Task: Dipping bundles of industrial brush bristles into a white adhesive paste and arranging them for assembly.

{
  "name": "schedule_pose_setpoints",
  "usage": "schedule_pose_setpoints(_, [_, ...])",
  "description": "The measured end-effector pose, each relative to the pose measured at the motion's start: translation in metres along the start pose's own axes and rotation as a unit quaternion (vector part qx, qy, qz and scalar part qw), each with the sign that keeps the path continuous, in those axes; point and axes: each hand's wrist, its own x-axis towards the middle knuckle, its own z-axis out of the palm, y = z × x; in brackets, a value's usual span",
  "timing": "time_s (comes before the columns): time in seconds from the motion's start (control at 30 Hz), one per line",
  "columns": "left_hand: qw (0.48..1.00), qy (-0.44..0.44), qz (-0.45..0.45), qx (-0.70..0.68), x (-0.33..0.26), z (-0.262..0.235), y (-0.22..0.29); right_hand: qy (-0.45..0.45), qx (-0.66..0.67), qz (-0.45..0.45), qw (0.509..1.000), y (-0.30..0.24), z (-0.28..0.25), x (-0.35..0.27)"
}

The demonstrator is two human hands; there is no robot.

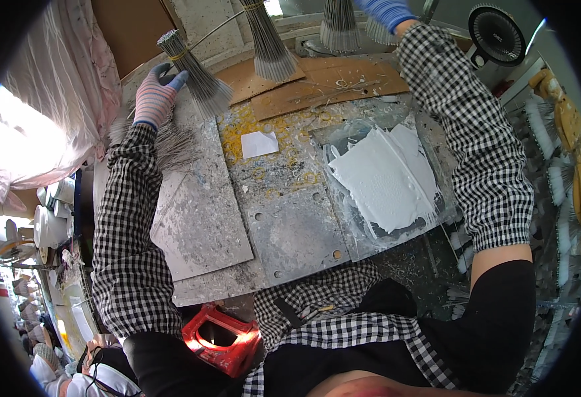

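Note:
My left hand point(157, 96), in a pink-and-white striped glove with grey-blue fingertips, is at the far left of the worktable. Its thumb and forefinger are spread beside a bundle of thin grey wires point(201, 81), tied with a yellow band and flaring into pale ends. The thumb lies against or very near the bundle. Loose thin wires point(174, 147) lie below this hand. At the top edge, my right hand point(388, 10) wears a blue striped glove; its fingers are cut off by the frame. Close to it stands another wire bundle point(340, 30).
A third bundle point(267, 46) stands on brown cardboard point(330, 86). White paste point(383, 175) is spread over a board at the right. A white paper piece point(260, 144) and a grey plate point(201, 218) lie on the table. A black round fan point(497, 34) is at upper right; a red stool point(221, 341) stands below.

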Motion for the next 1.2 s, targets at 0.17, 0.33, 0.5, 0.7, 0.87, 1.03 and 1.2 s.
schedule_pose_setpoints(0.17, [1.000, 0.014, 0.012, -0.009, -0.007, -0.008, -0.054, -0.050, -0.025, 0.058, 0.997, 0.026, 0.035, 0.040])
schedule_pose_setpoints(0.33, [1.000, 0.013, 0.012, 0.005, -0.037, -0.015, -0.055, -0.047, -0.027, 0.035, 0.998, 0.046, 0.065, 0.060])
schedule_pose_setpoints(0.5, [0.999, 0.020, 0.029, 0.023, -0.050, -0.044, -0.099, 0.006, -0.002, -0.001, 1.000, 0.040, 0.068, 0.052])
schedule_pose_setpoints(0.7, [0.998, 0.022, 0.031, 0.044, -0.053, -0.041, -0.080, 0.002, -0.019, 0.005, 1.000, 0.032, 0.067, 0.037])
schedule_pose_setpoints(0.87, [1.000, -0.025, 0.017, 0.006, -0.070, -0.036, -0.082, -0.013, 0.007, 0.022, 1.000, 0.014, 0.068, 0.029])
schedule_pose_setpoints(1.03, [0.989, -0.127, -0.009, 0.082, -0.109, -0.032, -0.068, -0.003, 0.076, -0.038, 0.996, 0.047, 0.064, 0.031])
schedule_pose_setpoints(1.2, [0.857, -0.274, -0.019, 0.436, -0.154, -0.035, -0.065, 0.040, 0.144, -0.054, 0.987, 0.018, 0.047, -0.035])
